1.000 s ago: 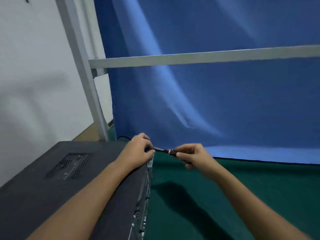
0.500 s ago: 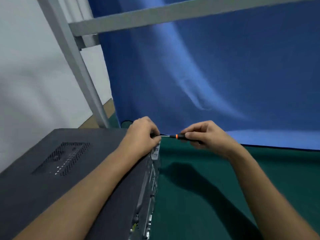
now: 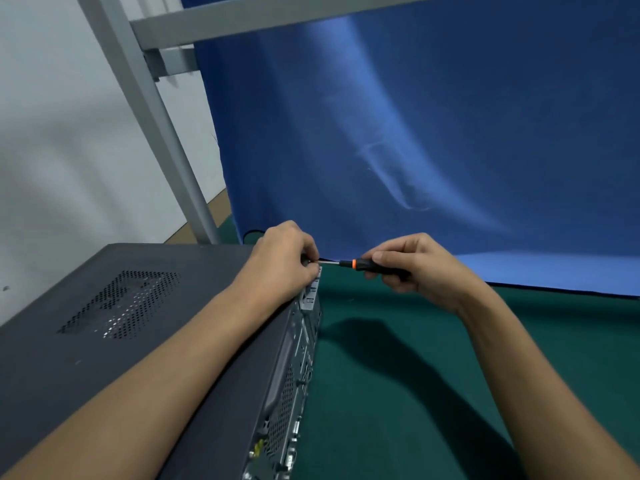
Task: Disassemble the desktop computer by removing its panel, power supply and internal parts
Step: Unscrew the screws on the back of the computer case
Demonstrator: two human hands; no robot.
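Observation:
A dark grey desktop computer case (image 3: 145, 341) lies on its side at the left, its vented panel facing up and its rear port side (image 3: 294, 375) facing right. My left hand (image 3: 284, 261) rests curled on the case's far rear corner, fingers at the screwdriver's tip. My right hand (image 3: 412, 268) grips the black handle of a small screwdriver (image 3: 349, 264) with an orange collar. The thin shaft points left into that corner. The screw itself is hidden by my left fingers.
A green mat (image 3: 433, 375) covers the table to the right of the case. A blue cloth backdrop (image 3: 415, 133) hangs behind it. A grey metal frame post (image 3: 156, 126) and crossbar stand at the back left against a white wall.
The view has tilted down and moved closer. Both hands stay at the case's far rear corner with the screwdriver, the right hand shifted slightly on the handle.

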